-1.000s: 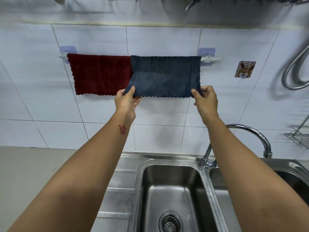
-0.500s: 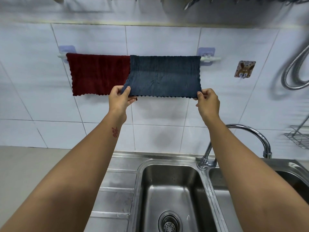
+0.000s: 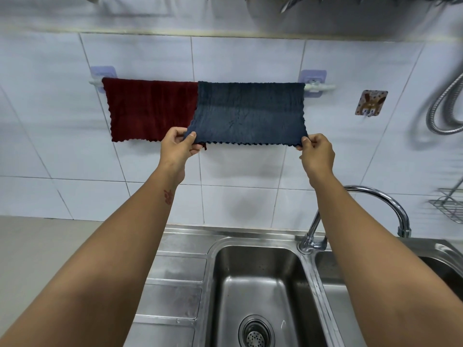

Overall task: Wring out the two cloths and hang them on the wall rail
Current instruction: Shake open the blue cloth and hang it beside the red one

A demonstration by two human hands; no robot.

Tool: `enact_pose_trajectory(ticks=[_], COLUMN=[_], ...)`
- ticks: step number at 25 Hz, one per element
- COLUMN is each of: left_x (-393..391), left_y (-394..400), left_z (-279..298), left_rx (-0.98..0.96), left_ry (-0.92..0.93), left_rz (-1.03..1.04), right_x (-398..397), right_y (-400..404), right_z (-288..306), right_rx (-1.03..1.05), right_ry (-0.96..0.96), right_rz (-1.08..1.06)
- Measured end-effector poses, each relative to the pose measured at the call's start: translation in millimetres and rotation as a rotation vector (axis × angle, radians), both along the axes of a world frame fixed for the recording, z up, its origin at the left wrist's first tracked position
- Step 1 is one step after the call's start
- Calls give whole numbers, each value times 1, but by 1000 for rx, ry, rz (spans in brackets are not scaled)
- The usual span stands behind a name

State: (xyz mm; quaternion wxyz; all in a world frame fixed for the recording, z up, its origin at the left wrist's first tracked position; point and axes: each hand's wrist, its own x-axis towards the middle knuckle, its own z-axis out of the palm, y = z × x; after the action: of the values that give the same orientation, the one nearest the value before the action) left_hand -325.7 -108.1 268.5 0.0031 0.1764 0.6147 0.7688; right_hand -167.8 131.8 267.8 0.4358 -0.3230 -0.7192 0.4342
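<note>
Final step, I judge: blue cloth (image 3: 249, 113) draped on wall rail (image 3: 319, 87), left hand (image 3: 178, 146) and right hand (image 3: 317, 152) each pinching a bottom corner. Red cloth (image 3: 150, 108) hangs above-left of left hand. Next: release both.

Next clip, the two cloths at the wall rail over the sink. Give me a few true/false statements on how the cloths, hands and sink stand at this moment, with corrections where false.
1. Both cloths hang over the wall rail. True.
2. The red cloth hangs to the right of the blue cloth. False: it hangs to the left.
3. The left hand and the right hand pinch the blue cloth's bottom corners. True.
4. A cloth lies in the sink. False: the basin holds no cloth.
5. The faucet is running. False: no water is visible.
</note>
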Motion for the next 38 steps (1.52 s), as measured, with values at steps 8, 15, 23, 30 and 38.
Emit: enact_pose_trajectory(ticks=[8,15,23,30,38], left_x=[-9,-17,-29,-39,-37], left_y=[-8,0,8,12,14], left_z=[-6,-6,-11,-13,-14], left_rx=[-8,-105,-229,-266,-190], left_ry=[-55,-3,96,62,-43], left_rz=[-47,92,123,154,112], right_x=[3,-8,-21,-29,-30], right_y=[1,12,20,25,26], right_z=[-2,-7,-10,-9,-14], right_rx=[-3,13,4,12,-16], right_ry=[34,-26,-71,-106,-67], right_rz=[50,10,-41,-63,-28])
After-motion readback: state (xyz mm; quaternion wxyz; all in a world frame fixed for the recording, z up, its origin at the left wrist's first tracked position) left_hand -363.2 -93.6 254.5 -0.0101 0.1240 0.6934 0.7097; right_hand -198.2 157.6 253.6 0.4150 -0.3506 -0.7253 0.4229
